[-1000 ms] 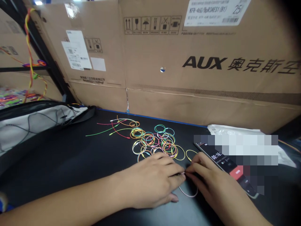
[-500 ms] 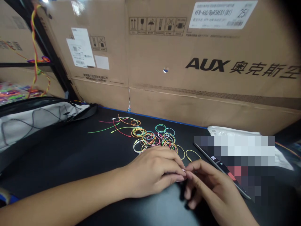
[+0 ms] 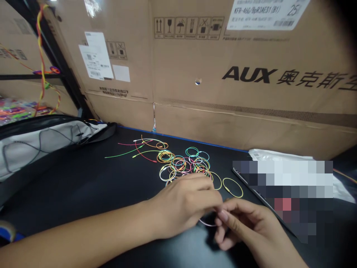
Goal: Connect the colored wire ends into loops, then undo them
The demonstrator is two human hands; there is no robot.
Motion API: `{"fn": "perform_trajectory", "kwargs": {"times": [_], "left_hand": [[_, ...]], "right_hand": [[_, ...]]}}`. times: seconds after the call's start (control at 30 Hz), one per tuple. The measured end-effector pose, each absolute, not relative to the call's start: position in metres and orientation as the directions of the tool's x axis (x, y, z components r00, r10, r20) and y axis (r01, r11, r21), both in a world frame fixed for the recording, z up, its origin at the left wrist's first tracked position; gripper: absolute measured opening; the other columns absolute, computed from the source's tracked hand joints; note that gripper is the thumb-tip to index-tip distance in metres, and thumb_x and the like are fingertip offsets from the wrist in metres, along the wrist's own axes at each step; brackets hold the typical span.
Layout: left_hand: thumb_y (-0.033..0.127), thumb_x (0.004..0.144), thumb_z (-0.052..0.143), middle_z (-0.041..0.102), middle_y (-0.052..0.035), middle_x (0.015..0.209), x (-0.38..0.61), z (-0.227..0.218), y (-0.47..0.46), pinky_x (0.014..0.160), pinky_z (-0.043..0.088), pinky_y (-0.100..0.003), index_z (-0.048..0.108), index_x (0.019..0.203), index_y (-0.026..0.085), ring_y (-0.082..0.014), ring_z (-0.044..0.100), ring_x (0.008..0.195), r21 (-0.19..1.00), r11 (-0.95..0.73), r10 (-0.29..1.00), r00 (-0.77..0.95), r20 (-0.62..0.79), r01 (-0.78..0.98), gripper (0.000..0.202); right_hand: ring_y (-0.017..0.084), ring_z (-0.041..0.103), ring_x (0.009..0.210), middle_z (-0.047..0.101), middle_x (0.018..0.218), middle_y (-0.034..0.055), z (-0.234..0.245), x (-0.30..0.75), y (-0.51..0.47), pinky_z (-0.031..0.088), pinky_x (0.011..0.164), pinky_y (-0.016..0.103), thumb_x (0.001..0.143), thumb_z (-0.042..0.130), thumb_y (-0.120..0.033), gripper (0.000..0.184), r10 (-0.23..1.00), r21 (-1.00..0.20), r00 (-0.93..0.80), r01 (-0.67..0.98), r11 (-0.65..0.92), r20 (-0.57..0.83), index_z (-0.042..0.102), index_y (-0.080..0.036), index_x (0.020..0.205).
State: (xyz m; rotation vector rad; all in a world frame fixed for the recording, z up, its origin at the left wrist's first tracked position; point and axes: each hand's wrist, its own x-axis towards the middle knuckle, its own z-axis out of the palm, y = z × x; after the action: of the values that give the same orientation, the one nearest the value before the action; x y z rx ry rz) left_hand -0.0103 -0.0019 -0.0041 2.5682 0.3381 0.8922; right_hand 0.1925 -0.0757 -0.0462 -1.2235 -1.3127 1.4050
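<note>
My left hand (image 3: 189, 204) and my right hand (image 3: 248, 223) meet low over the black table, fingertips pinched together. Between them is a thin pale pinkish-white wire loop (image 3: 206, 223); its lower curve shows below my left fingers, while its ends are hidden in both grips. Just beyond my hands lies a pile of coloured wire loops (image 3: 178, 163), partly covered by my left hand. A single yellow wire loop (image 3: 226, 189) rests above my right hand. Unlooped wires, among them a green wire (image 3: 124, 152) and a red wire (image 3: 141, 153), spread out left of the pile.
A large cardboard box (image 3: 184, 119) stands along the table's back edge. Right of my hands lies a phone-like device (image 3: 263, 199), partly pixelated, before a white plastic bag (image 3: 279, 153). A grey bag (image 3: 50, 139) with black cords sits left; a tape roll (image 3: 9, 229) shows lower left.
Both hands have shifted slightly, and my left fingers are curled more. The pale wire's lower curve now shows beneath them. The view has moved a little.
</note>
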Motion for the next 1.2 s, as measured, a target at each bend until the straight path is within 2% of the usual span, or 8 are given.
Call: {"fn": "perform_trajectory", "kwargs": {"times": [0.13, 0.3, 0.5, 0.63, 0.73, 0.93, 1.07, 1.2], "left_hand": [[0.001, 0.082, 0.07, 0.068, 0.0023, 0.077, -0.005, -0.007, 0.0, 0.073, 0.051, -0.026, 0.067, 0.077, 0.018, -0.0126, 0.064, 0.076, 0.854, -0.507, 0.649, 0.704, 0.29, 0.117, 0.018], [0.018, 0.072, 0.084, 0.067, 0.0008, 0.069, -0.003, -0.017, 0.016, 0.066, 0.052, -0.028, 0.062, 0.068, 0.016, -0.0124, 0.063, 0.064, 0.98, -0.196, 0.746, 0.651, 0.139, 0.015, 0.022], [0.019, 0.077, 0.084, 0.072, -0.0003, 0.078, -0.016, 0.005, 0.022, 0.069, 0.054, -0.026, 0.063, 0.08, 0.017, -0.0123, 0.067, 0.071, 0.947, -0.296, 0.804, 0.504, 0.317, -0.124, 0.021], [0.023, 0.076, 0.087, 0.072, -0.0002, 0.076, -0.03, 0.025, 0.032, 0.066, 0.054, -0.026, 0.062, 0.078, 0.018, -0.0129, 0.067, 0.07, 0.874, -0.476, 0.817, 0.318, 0.481, -0.098, 0.026], [0.024, 0.074, 0.088, 0.072, 0.0003, 0.077, -0.047, 0.037, 0.05, 0.066, 0.055, -0.025, 0.062, 0.078, 0.019, -0.0133, 0.068, 0.071, 0.815, -0.572, 0.804, 0.135, 0.579, -0.091, 0.027], [0.026, 0.077, 0.089, 0.069, 0.006, 0.079, -0.107, 0.064, 0.086, 0.073, 0.052, -0.025, 0.067, 0.083, 0.019, -0.0108, 0.063, 0.075, 0.531, -0.814, 0.514, -0.132, 0.848, 0.236, 0.023], [0.029, 0.087, 0.078, 0.069, 0.0044, 0.082, -0.128, 0.065, 0.093, 0.068, 0.047, -0.029, 0.069, 0.086, 0.023, -0.0129, 0.059, 0.071, 0.255, -0.758, 0.346, 0.038, 0.937, 0.6, 0.012], [0.021, 0.094, 0.064, 0.073, -0.0025, 0.091, -0.116, 0.048, 0.092, 0.073, 0.045, -0.033, 0.067, 0.095, 0.023, -0.0205, 0.065, 0.083, -0.112, -0.616, 0.545, 0.524, 0.654, 0.78, 0.005]], "right_hand": [[0.02, 0.075, 0.063, 0.077, 0.073, 0.0038, -0.041, 0.196, -0.081, 0.063, 0.058, 0.028, 0.099, 0.061, -0.028, 0.015, 0.933, -0.835, -0.144, 0.416, 0.359, 0.329, 0.075, -0.027, 0.093], [0.023, 0.079, 0.072, 0.082, 0.089, 0.0016, -0.034, 0.201, -0.097, 0.065, 0.063, 0.029, 0.092, 0.066, -0.014, 0.027, 0.755, -0.499, -0.204, 0.638, 0.586, 0.624, 0.073, -0.037, 0.105], [0.027, 0.075, 0.076, 0.077, 0.084, 0.0075, -0.03, 0.21, -0.082, 0.064, 0.067, 0.038, 0.095, 0.068, -0.034, 0.012, 0.88, -0.772, 0.066, 0.514, 0.373, 0.47, 0.076, -0.031, 0.087], [0.018, 0.066, 0.055, 0.068, 0.07, 0.0026, -0.034, 0.213, -0.069, 0.058, 0.053, 0.031, 0.088, 0.076, -0.046, 0.024, 0.979, -0.938, 0.038, 0.296, 0.181, 0.201, 0.075, -0.024, 0.081], [0.016, 0.063, 0.053, 0.064, 0.067, 0.0001, -0.038, 0.215, -0.068, 0.053, 0.051, 0.028, 0.093, 0.071, -0.047, 0.026, 0.989, -0.934, -0.04, 0.324, 0.149, 0.144, 0.074, -0.023, 0.081], [0.022, 0.067, 0.065, 0.069, 0.093, 0.0071, -0.034, 0.237, -0.062, 0.054, 0.059, 0.035, 0.1, 0.058, -0.042, 0.021, 0.913, -0.496, -0.192, 0.79, 0.361, 0.359, 0.071, -0.026, 0.104], [0.026, 0.07, 0.066, 0.071, 0.099, 0.0107, -0.031, 0.252, -0.055, 0.056, 0.055, 0.036, 0.098, 0.055, -0.046, 0.028, 0.906, -0.276, -0.208, 0.906, 0.321, 0.369, 0.075, -0.026, 0.098], [0.026, 0.072, 0.068, 0.071, 0.094, 0.0092, -0.036, 0.261, -0.052, 0.057, 0.057, 0.036, 0.1, 0.053, -0.04, 0.028, 0.91, -0.212, -0.259, 0.918, 0.336, 0.323, 0.077, -0.027, 0.093]]}}
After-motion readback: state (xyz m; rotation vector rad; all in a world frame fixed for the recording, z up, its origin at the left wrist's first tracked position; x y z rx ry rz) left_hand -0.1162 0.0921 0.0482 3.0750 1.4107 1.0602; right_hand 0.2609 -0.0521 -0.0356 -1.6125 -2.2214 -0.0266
